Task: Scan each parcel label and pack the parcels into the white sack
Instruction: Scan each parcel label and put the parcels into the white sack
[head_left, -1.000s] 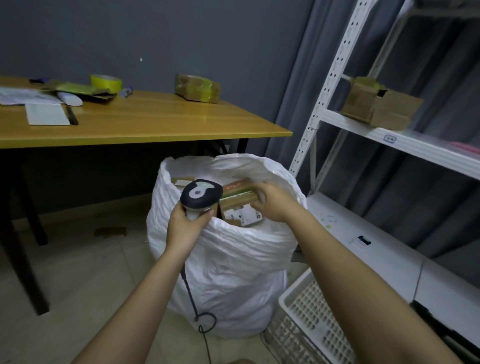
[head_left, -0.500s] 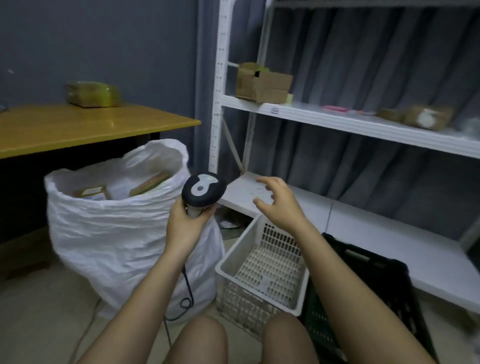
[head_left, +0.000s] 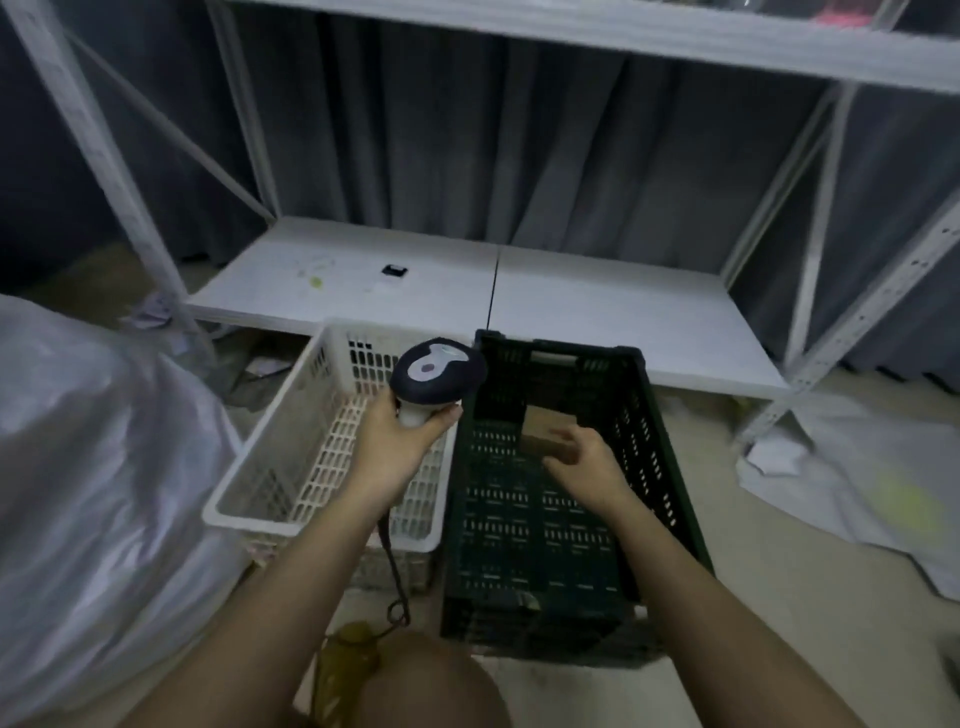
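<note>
At the far left, the bulging side of the white sack (head_left: 93, 467) is seen, blurred, standing on the floor. Just right of it a white slotted basket (head_left: 270, 467) sits on the floor. Above the basket, a dark handheld scanner (head_left: 439, 371) with a grey top is gripped by its pale handle in the left hand (head_left: 400, 441), fingers curled tightly around it; its cable (head_left: 392, 577) hangs down from the handle. Touching the basket's right side is a black slotted crate (head_left: 670, 499). Inside the crate, toward its far end, a small brown cardboard parcel (head_left: 545, 434) lies. The right hand (head_left: 587, 467) is lowered into the crate at the parcel, fingers loosely bent; whether the parcel is actually grasped cannot be told. Behind everything, a low white shelf (head_left: 597, 312) of a metal rack is seen against dark curtains (head_left: 519, 145).
</note>
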